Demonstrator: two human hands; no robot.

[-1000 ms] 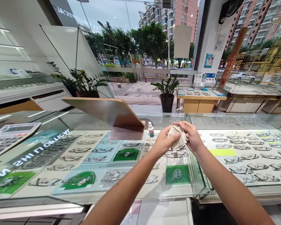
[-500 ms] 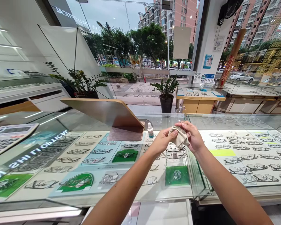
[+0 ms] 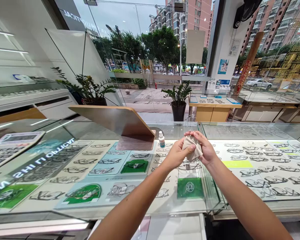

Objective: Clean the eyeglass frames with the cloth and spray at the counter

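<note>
A beige cleaning cloth (image 3: 195,154) is bunched between my two hands above the glass counter. My left hand (image 3: 178,154) pinches it from the left, thumb pressed flat on the fabric. From the other side my right hand (image 3: 205,149) grips it, with the fingers curled over its top edge. A thin, shiny bit shows just beyond the fingertips; the cloth and fingers hide whatever it belongs to. Left of my hands, a small white bottle (image 3: 161,140) with a blue-green label stands upright on the glass.
Rows of eyeglasses (image 3: 257,183) lie inside the glass display case (image 3: 150,206). A tilted mirror or board (image 3: 120,121) stands on the counter at left, near a large calculator (image 3: 12,148). Beyond the counter are a potted plant (image 3: 178,101) and a wooden display table (image 3: 212,111).
My left thumb has shifted right across the cloth, which now lies smoother over what is between my fingers. Both hands have drawn slightly closer together. The view has shifted a little.
</note>
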